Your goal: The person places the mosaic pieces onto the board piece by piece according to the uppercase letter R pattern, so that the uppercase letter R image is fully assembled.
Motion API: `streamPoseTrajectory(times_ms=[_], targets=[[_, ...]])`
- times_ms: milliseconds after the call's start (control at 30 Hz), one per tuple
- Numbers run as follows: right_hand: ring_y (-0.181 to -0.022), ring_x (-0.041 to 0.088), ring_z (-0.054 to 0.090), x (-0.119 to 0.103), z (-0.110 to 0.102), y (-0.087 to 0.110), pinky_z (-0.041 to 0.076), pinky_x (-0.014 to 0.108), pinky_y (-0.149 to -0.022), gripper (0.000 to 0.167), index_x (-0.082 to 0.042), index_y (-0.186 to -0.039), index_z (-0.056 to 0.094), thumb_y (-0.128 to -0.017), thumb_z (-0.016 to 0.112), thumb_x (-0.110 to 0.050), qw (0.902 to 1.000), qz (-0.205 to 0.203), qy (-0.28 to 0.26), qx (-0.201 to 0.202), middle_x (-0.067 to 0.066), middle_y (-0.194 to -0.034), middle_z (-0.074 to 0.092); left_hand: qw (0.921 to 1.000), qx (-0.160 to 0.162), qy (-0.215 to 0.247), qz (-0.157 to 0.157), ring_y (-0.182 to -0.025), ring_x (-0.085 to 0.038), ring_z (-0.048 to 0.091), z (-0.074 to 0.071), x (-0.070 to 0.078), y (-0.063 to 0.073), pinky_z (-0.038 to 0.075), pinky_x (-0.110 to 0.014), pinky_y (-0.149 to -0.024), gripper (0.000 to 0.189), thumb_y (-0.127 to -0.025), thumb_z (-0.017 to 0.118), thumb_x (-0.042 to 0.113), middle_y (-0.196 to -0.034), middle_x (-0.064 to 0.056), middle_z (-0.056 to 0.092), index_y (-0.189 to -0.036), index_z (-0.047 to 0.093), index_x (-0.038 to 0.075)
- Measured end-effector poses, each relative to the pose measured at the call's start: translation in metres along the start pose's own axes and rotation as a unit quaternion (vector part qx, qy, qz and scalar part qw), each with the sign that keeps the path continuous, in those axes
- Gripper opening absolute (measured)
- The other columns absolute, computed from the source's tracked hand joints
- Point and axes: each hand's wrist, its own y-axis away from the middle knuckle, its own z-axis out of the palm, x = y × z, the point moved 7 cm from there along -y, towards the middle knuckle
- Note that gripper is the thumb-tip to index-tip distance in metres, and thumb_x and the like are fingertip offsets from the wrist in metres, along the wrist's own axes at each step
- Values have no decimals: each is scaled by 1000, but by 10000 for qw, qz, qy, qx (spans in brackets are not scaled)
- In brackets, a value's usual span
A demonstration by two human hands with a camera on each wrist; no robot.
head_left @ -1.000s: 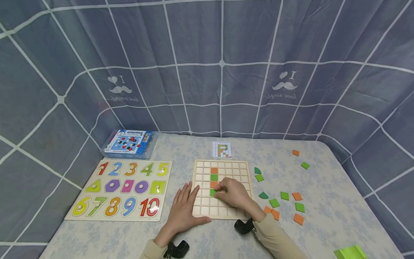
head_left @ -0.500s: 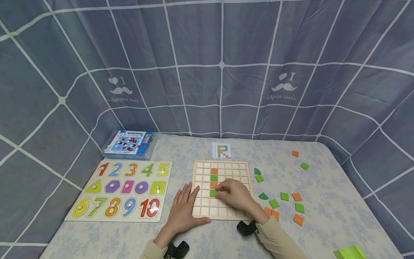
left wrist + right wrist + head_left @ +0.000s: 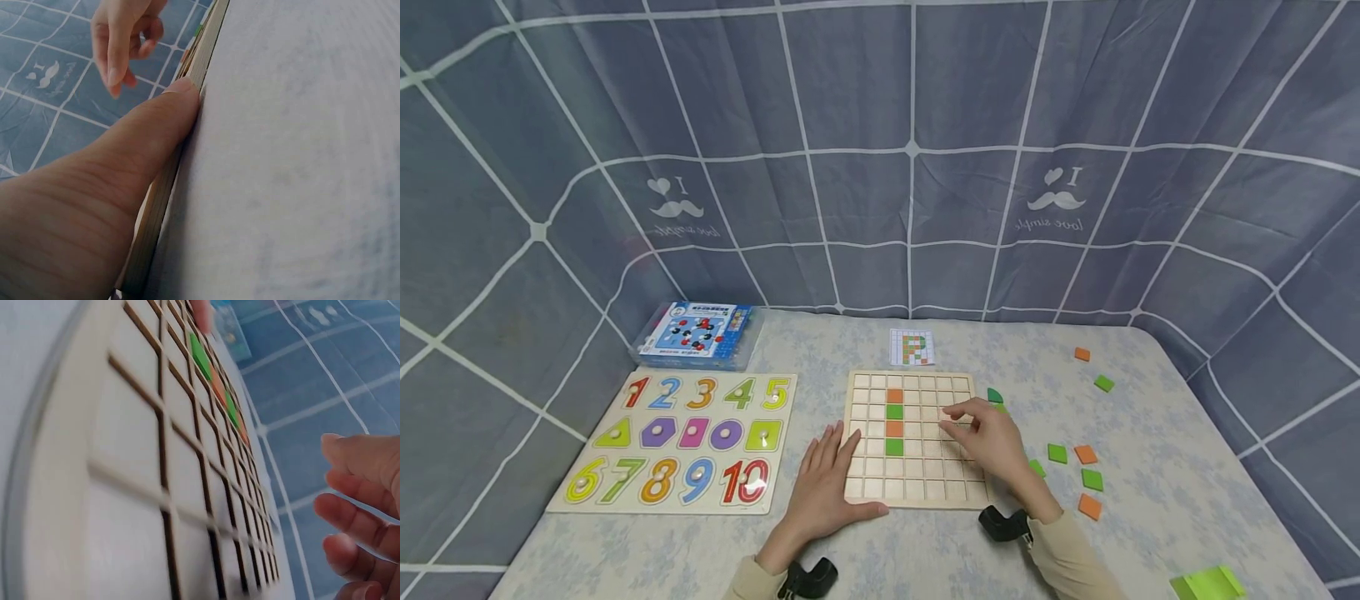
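- At 8 to 9 o'clock of the grid board (image 3: 925, 467), the left hand (image 3: 823, 473) is laid with fingers spread and straight, its thumb along the near edge; this light bracing is best kept while tiles are seated.
- The board is set flat on the counter (image 3: 917, 550). In its third column from the left, from 6 toward 12 o'clock, a green tile (image 3: 894, 447), an orange tile (image 3: 894, 428), another green tile (image 3: 894, 412) and another orange tile (image 3: 894, 396) are seated, and should not be knocked.
- At 3 o'clock, the right hand (image 3: 988, 433) is held above the board's right side, thumb and forefinger parted, with nothing seen gripped.
- Between 3 and 4 o'clock, loose tiles (image 3: 1057, 453) are scattered; each would best be pinched by opposite edges, squared to its cell and lowered flat.
- Near 2 o'clock, a stray orange tile (image 3: 1082, 354) is left farther out.
- At 12 o'clock, the pattern card (image 3: 912, 347) is placed; colour and cell should be checked against it before each piece is pressed down.
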Motion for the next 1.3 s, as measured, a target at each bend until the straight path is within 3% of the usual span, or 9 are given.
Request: streamPoseTrajectory(times_ms=[267, 433, 533, 733, 1000, 1067, 1267, 1300], targets=[[-47, 6, 40, 34, -45, 11, 32, 26, -37, 23, -9, -100, 74, -80, 78, -19, 9945, 474, 229, 902, 0, -88, 66, 10000, -34, 27, -15, -141, -37, 12, 0, -1, 0, 9, -52, -111, 110, -66, 71, 68, -151, -24, 23, -147, 33, 5], [-46, 8, 40, 53, -70, 24, 30, 30, -35, 24, -6, -99, 74, -80, 78, -19, 9856, 603, 336, 1541, 4, -87, 66, 10000, -26, 35, -6, -141, -37, 12, 0, -1, 0, 9, -52, -111, 110, -66, 71, 68, -151, -24, 23, -147, 34, 5], [-48, 7, 41, 62, -83, 34, 32, 34, -34, 27, -8, -100, 74, -82, 76, -27, 9791, 870, 473, 1777, 4, -88, 66, 10000, -22, -5, 7, -141, -37, 12, 1, -2, 1, 8, -51, -111, 110, -66, 70, 69, -151, -24, 23, -147, 33, 5], [-51, 8, 44, 78, -101, 49, 34, 33, -39, 30, -10, -103, 74, -82, 75, -32, 9653, 1641, 741, 1889, 6, -91, 68, 10000, -15, 4, 12, -141, -37, 12, 2, -2, 1, 8, -51, -111, 111, -65, 71, 69, -150, -24, 24, -147, 34, 5], [-49, 11, 47, 89, -116, 60, 34, 31, -38, 36, -7, -107, 72, -83, 74, -33, 9533, 2279, 1000, 1711, 11, -97, 69, 10000, -50, 46, -22, -141, -36, 11, 2, -2, 0, 8, -52, -111, 110, -66, 70, 69, -151, -24, 23, -148, 33, 5], [-50, 13, 49, 103, -115, 63, 33, 31, -36, 40, -9, -109, 72, -84, 71, -41, 9503, 2326, 1194, 1692, 10, -97, 69, 10000, -55, 32, -30, -141, -36, 11, 3, -3, 0, 8, -52, -111, 111, -66, 70, 70, -151, -24, 23, -148, 33, 6], [-54, 16, 53, 106, -120, 68, 31, 28, -37, 41, -4, -110, 71, -83, 74, -35, 9426, 2665, 1333, 1509, 16, -100, 68, 10000, -23, 29, -25, -141, -36, 11, 3, -4, -1, 8, -51, -111, 111, -66, 70, 69, -151, -24, 23, -148, 33, 6], [-54, 17, 53, 97, -123, 68, 32, 28, -38, 40, -1, -110, 70, -82, 75, -30, 9418, 2755, 1292, 1432, 19, -101, 67, 10000, -16, 37, -22, -141, -36, 11, 3, -4, -1, 8, -51, -111, 110, -66, 71, 69, -151, -24, 23, -148, 33, 6]])
